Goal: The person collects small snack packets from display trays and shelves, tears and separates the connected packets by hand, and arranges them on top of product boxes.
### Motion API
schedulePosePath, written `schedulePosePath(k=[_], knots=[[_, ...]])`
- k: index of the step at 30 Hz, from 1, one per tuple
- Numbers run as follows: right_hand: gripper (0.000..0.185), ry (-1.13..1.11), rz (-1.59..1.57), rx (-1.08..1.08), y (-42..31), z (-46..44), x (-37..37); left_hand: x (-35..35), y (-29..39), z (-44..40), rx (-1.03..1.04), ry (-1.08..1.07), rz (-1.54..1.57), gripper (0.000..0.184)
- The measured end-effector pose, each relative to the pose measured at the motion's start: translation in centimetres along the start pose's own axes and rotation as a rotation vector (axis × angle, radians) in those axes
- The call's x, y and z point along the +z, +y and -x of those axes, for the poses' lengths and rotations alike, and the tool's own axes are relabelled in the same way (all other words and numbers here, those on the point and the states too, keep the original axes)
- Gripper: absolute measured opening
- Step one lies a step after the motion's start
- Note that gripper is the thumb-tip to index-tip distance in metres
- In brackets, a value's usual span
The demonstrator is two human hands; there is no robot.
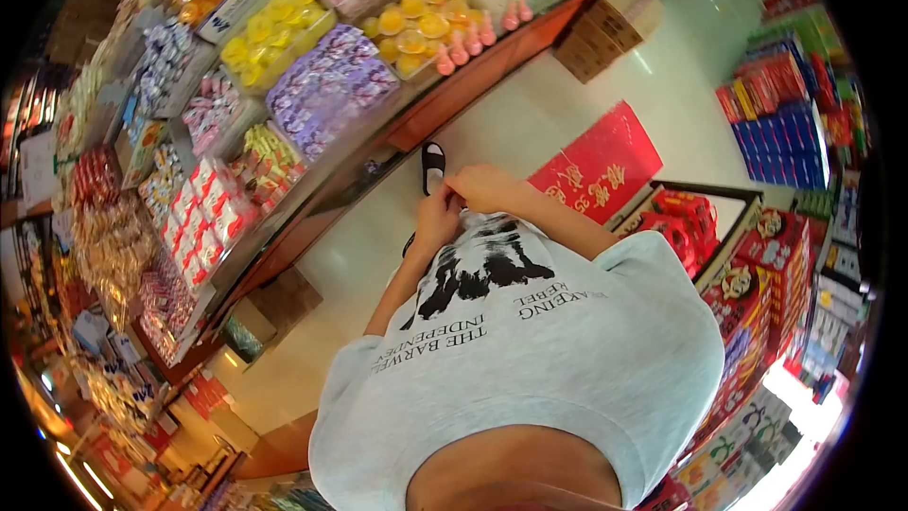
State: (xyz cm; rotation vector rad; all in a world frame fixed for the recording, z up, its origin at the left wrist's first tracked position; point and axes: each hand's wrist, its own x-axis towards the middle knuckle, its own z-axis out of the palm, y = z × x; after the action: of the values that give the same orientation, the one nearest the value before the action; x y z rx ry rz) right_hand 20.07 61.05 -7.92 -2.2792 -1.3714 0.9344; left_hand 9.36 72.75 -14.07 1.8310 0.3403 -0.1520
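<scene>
My left hand (439, 218) and my right hand (484, 189) meet in front of my waist, just beyond the hem of my light grey T-shirt (567, 350). The fingers of both are closed and pressed together at one spot. Whatever lies between them, if anything, is too small or hidden to make out. Past the hands, a foot in a dark sandal (432, 157) shows on the floor. Nearest to them on the left is the edge of a wooden display counter (416, 128), apart from both hands.
Candy bins cover the counter, among them purple-wrapped sweets (333, 87) and yellow jelly cups (426, 24). Cardboard boxes (605, 28) stand at its far end. A red printed sheet (605, 161) lies right of my hands. Red gift boxes (747, 274) and stacked blue packs (780, 147) line the right.
</scene>
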Motion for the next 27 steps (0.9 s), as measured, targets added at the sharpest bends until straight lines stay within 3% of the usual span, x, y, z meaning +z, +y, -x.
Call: schedulePosePath(k=[5, 10, 13, 18, 21, 23, 25, 27], knots=[[0.023, -0.004, -0.011, -0.085, 0.0, -7.8, -2.8, -6.1, 1.1, -3.5, -0.084, 0.085, -0.030, 0.016], [0.016, -0.034, -0.048, -0.185, -1.1, -15.5, -7.0, -12.3, 1.0, -7.3, -0.038, 0.219, -0.014, 0.014], [0.014, 0.014, -0.106, -0.150, -1.1, -20.4, -7.4, -16.1, 2.1, -9.7, -0.090, 0.221, -0.247, 0.018], [0.018, 0.072, -0.236, -0.121, 0.5, -26.1, -5.8, -20.1, -0.1, -13.9, -0.086, 0.178, -0.315, 0.022], [0.016, 0.256, -0.317, -0.050, 2.0, -28.3, -5.4, -21.1, -0.9, -15.8, -0.047, 0.224, -0.390, 0.024], [0.018, 0.589, -0.348, 0.102, 3.7, -30.2, -5.6, -21.7, -1.2, -17.6, -0.023, 0.182, -0.429, 0.028], [0.022, 0.624, -0.303, 0.142, 5.8, -32.5, -6.1, -22.2, -1.0, -19.0, -0.042, 0.184, -0.315, 0.031], [0.026, 0.716, -0.308, 0.277, 6.5, -34.2, -7.7, -22.8, -1.1, -20.7, 0.019, 0.150, -0.428, 0.036]])
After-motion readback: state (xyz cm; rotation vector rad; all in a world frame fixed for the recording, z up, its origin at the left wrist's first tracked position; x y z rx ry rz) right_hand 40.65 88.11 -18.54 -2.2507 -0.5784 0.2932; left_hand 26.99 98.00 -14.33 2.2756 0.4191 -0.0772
